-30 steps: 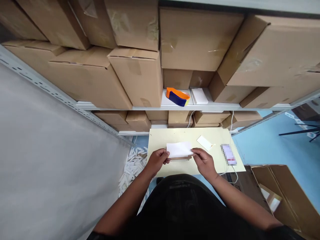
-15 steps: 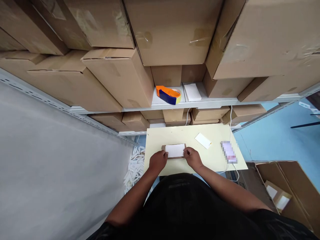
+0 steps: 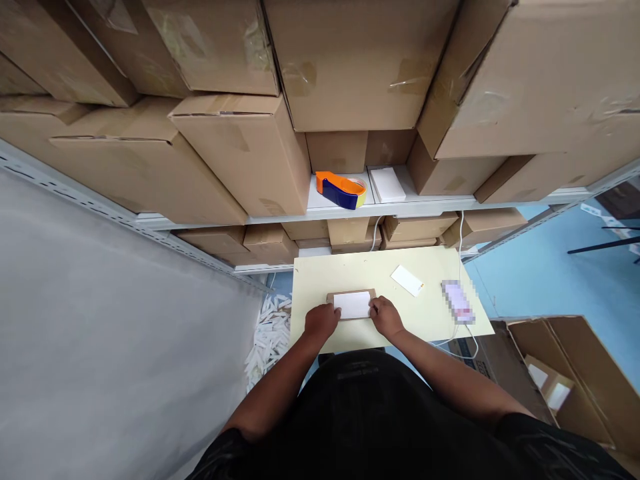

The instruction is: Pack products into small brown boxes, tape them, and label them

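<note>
A small brown cardboard piece [image 3: 331, 297] lies on the pale yellow table [image 3: 430, 319] with a white label [image 3: 352, 305] on top of it. My left hand [image 3: 321, 321] rests at the label's left end, its fingers curled and pressing down there. My right hand [image 3: 386, 315] does the same at the right end, thumb and fingers pinched on the label's edge. Both hands keep the label flat on the cardboard.
A white card [image 3: 407, 280] and a blurred phone [image 3: 454, 301] on a white cable lie to the right on the table. An orange and blue tape dispenser [image 3: 341, 189] and a white box [image 3: 387, 185] sit on the shelf among cardboard cartons. White strips [image 3: 267, 330] litter the floor at left; an open carton [image 3: 565, 373] stands at right.
The white label was held lifted above the table; it now lies pressed flat on the brown cardboard piece. Both hands have come down to its ends.
</note>
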### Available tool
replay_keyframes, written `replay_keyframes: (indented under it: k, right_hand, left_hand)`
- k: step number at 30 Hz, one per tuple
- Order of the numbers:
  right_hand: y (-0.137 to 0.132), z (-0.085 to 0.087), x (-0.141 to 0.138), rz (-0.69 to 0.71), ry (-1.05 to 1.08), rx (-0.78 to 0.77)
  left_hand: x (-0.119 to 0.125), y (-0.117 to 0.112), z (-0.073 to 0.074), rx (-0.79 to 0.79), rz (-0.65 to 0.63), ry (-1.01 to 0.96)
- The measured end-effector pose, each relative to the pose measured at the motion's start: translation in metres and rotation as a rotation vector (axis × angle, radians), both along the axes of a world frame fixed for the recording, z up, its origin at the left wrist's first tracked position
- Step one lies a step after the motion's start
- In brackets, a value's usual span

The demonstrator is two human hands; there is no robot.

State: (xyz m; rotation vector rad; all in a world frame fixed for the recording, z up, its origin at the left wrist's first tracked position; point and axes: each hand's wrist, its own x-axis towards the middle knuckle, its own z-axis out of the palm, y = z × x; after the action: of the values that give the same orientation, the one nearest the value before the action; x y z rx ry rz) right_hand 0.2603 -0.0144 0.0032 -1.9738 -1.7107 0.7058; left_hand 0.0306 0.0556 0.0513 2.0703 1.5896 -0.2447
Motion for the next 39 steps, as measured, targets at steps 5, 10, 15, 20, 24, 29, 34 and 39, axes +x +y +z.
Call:
replay_keyframes:
  k: [5,10,15,20,24,29,34,39]
  right_hand:
    - [-0.002,-0.002,-0.002,-0.265,0.076,-0.082]
    - [-0.005,-0.002,-0.006,-0.368,0.331,-0.236]
    - [-0.013,0.015,-0.012,-0.461,0.407,-0.17]
    - [-0.024,0.05,-0.014,-0.585,0.504,-0.029]
    - [-0.041,0.073,-0.006,-0.646,0.545,0.078]
    - [-0.073,0.09,0.029,-0.718,0.588,0.199]
    - [-0.117,0.098,0.1,-0.766,0.626,0.274]
    - [-0.183,0.1,0.197,-0.853,0.657,0.345]
  left_hand:
    - [-0.017,0.003,-0.01,-0.015,0.261,-0.133]
    - [-0.018,-0.001,-0.017,-0.201,0.323,-0.408]
    - [-0.02,-0.002,0.002,-0.154,0.267,-0.531]
    - [-0.021,0.01,0.028,-0.107,0.194,-0.665]
    - [-0.003,0.01,0.046,-0.062,0.157,-0.714]
    - [0.046,-0.012,0.075,-0.052,0.157,-0.725]
    - [0.125,-0.044,0.101,-0.048,0.096,-0.739]
    - [0.235,-0.093,0.109,-0.042,-0.002,-0.738]
